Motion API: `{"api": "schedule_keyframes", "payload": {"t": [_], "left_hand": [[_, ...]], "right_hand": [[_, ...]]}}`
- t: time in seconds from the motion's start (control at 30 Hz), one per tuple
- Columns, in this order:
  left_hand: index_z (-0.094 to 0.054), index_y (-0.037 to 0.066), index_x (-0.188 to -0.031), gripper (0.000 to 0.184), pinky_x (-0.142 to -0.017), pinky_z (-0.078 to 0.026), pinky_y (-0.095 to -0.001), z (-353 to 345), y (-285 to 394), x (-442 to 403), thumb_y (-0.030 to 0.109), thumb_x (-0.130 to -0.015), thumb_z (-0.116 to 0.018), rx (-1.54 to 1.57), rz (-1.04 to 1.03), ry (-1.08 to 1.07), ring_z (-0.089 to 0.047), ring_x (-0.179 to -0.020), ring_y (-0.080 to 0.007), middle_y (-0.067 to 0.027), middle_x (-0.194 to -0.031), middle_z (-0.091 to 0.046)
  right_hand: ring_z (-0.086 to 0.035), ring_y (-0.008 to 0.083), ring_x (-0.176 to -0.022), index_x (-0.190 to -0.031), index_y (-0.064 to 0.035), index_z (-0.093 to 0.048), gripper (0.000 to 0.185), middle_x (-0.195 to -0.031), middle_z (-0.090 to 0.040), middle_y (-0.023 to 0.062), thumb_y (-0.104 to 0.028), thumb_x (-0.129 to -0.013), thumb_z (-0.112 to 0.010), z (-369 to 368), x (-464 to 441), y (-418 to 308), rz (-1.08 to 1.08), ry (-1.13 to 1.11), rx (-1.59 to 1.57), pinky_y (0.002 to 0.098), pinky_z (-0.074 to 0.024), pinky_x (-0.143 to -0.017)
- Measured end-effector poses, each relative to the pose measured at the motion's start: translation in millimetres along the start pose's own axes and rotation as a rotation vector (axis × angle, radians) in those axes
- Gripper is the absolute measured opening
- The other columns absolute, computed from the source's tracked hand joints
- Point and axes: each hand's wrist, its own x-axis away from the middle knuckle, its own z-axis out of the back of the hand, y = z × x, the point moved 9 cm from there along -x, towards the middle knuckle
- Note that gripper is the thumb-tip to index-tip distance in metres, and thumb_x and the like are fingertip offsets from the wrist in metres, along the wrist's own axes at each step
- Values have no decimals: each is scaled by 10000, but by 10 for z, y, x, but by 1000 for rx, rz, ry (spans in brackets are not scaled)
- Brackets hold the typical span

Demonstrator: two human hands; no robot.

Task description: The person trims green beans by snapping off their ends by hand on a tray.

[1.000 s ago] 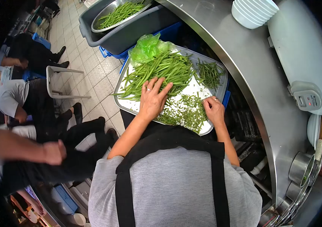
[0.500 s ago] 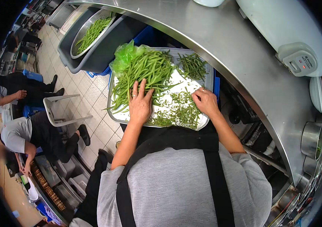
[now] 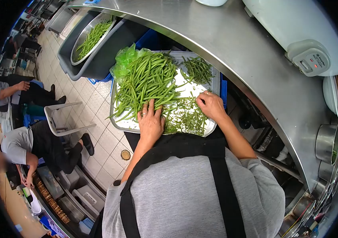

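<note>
A metal tray (image 3: 115, 119) holds a large heap of green beans (image 3: 149, 77), with a green plastic bag (image 3: 124, 63) behind it. My left hand (image 3: 151, 123) rests at the near edge of the heap, fingers spread. On the right, my right hand (image 3: 211, 105) has thumb and fingertips pinched together; what they hold, if anything, is too small to make out. Between and below the hands lie small trimmed bean bits (image 3: 187, 119). A separate pile of darker beans (image 3: 198, 70) sits at the tray's far right corner.
Upper left, a grey tub (image 3: 66, 65) holds a metal colander (image 3: 75, 51) with beans. A steel counter (image 3: 256, 67) curves along the right, bearing a rice cooker (image 3: 310, 59) and pots (image 3: 324, 144). Left are a white chair (image 3: 52, 119) and a seated person (image 3: 18, 144).
The person passing close on the left has gone from view. My left hand has shifted to the heap's near edge; my right hand stays pinched at the tray's right side.
</note>
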Motion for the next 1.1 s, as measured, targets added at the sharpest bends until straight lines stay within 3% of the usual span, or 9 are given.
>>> {"api": "schedule_keyframes", "payload": {"t": [0.13, 0.23, 0.27, 0.53, 0.67, 0.77, 0.93, 1.03, 1.1], "left_hand": [[-599, 88, -1240, 485, -995, -338, -529, 26, -5, 57, 214, -781, -694, 86, -24, 8, -345, -1328, -383, -171, -1457, -360], [-593, 88, -1257, 505, -990, -350, -518, 17, -16, 82, 214, -779, -699, 85, -23, 0, -342, -1331, -380, -168, -1459, -361], [-593, 86, -1253, 502, -993, -351, -516, 10, -17, 90, 211, -779, -701, 91, -24, 1, -342, -1333, -378, -169, -1460, -361], [-609, 70, -1205, 451, -1018, -354, -503, 135, -58, 203, 168, -777, -710, 171, -31, -9, -361, -1319, -375, -177, -1430, -392], [-615, 77, -1186, 430, -998, -379, -484, 310, -8, 236, 124, -769, -707, 193, -37, 4, -420, -1251, -373, -171, -1355, -452], [-606, 83, -1197, 445, -987, -391, -466, 253, -4, 211, 116, -764, -705, 203, -86, -50, -449, -1209, -359, -163, -1329, -467], [-569, 46, -1231, 470, -985, -388, -447, 94, -127, 89, 112, -775, -663, 94, -88, 24, -431, -1225, -334, -121, -1322, -480], [-592, 44, -1204, 445, -985, -387, -449, 136, -138, 37, 101, -770, -669, 122, -83, 43, -447, -1209, -338, -127, -1295, -502], [-621, 45, -1155, 405, -977, -393, -449, 169, -138, 41, 81, -756, -682, 189, -76, 58, -465, -1189, -342, -132, -1272, -518]], "right_hand": [[-638, 346, -879, -980, -38, -651, 158, -1052, -592, 165, -53, -854, -558, -26, -265, -245, 167, 41, 74, 450, -521, -765], [-634, 358, -866, -989, -43, -654, 173, -999, -605, 171, -59, -851, -551, -214, -551, -250, 203, 33, 167, 448, -520, -776], [-624, 353, -969, -1016, -28, -647, 240, -1082, -579, 186, -1, -809, -528, -303, -627, -211, 146, -50, 196, 453, -514, -815], [-604, 365, -1058, -1164, -166, -632, 290, -1196, -582, 141, -183, -930, -461, -182, -885, 211, -86, -94, 321, 462, -475, -901], [-594, 344, -1064, -1203, -167, -619, 302, -1264, -539, 117, -174, -929, -489, -195, -939, 366, -86, -101, 386, 428, -485, -889], [-599, 330, -1041, -1197, -154, -618, 312, -1249, -543, 125, -124, -898, -536, -4, -819, 145, -127, -60, 196, 419, -487, -881], [-607, 389, -915, -901, -16, -644, 136, -959, -616, 202, -122, -832, -594, 149, -466, -162, 120, -115, -3, 455, -482, -824], [-619, 347, -899, -890, -20, -657, 119, -922, -626, 159, -110, -818, -628, 175, -168, -181, 72, -323, 227, 437, -476, -827], [-619, 338, -872, -847, -22, -639, 100, -915, -612, 154, -106, -793, -643, 254, 43, -194, 125, -272, 367, 444, -472, -812]]}}
